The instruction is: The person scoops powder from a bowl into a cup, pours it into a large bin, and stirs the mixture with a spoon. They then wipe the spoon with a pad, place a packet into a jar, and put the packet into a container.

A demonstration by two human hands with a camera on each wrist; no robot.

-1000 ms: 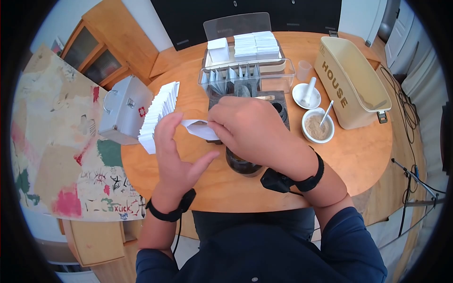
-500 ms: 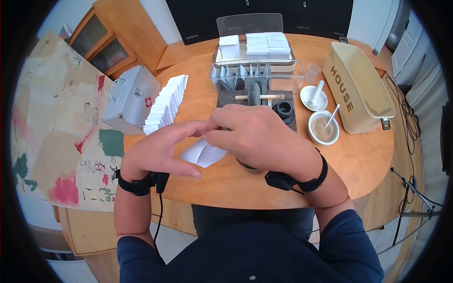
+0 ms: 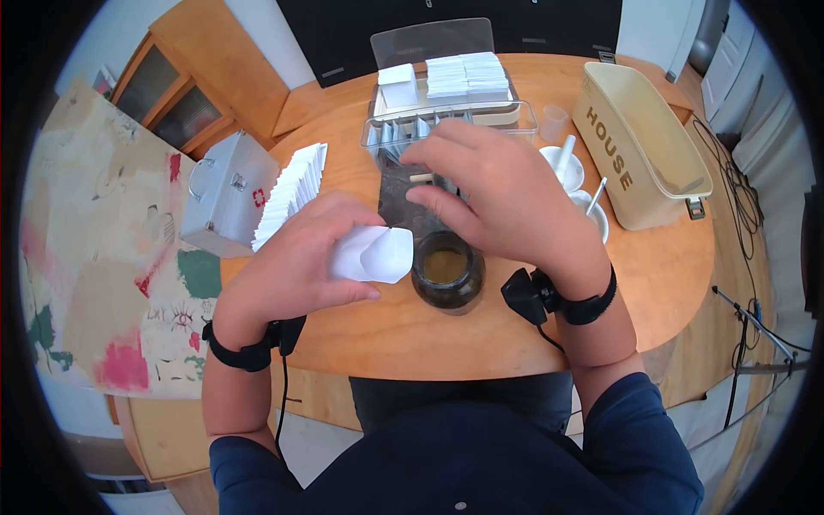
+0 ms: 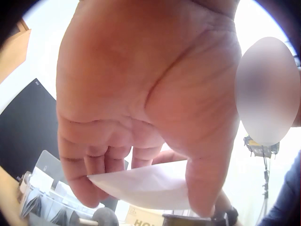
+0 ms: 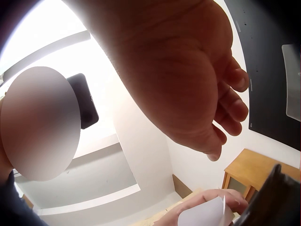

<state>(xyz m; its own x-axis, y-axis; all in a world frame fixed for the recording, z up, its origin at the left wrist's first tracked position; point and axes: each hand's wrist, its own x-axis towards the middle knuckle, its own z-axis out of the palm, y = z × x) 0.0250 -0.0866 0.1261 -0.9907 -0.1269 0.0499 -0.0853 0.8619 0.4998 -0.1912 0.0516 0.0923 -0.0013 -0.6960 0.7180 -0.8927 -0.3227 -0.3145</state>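
Observation:
My left hand [image 3: 279, 257] holds a white paper packet [image 3: 352, 262] between thumb and fingers. Its folded mouth gapes to the right, toward a round dark jar [image 3: 448, 293] with yellowish-brown contents. In the left wrist view the paper [image 4: 146, 188] spans from the fingertips to the thumb. Past the jar's far rim, my right hand [image 3: 511, 193] hangs in the air with loosely bent fingers and nothing between them. A pale wooden handle [image 3: 421, 178] shows beside its fingers, over a dark board [image 3: 396, 202]; the rest of it is hidden.
A row of white packets [image 3: 292, 189] stands at left by a silver first-aid case [image 3: 225, 197]. Behind are a clear bin [image 3: 515, 129] and stacked white packets [image 3: 468, 77]. To the right stand a white mortar [image 3: 602, 225], partly hidden, a pestle [image 3: 565, 159] and a cream HOUSE box [image 3: 622, 172].
My right hand has let go of the packet and moved up and right, uncovering the jar. My left hand now grips the packet, its mouth spread wider and facing the jar.

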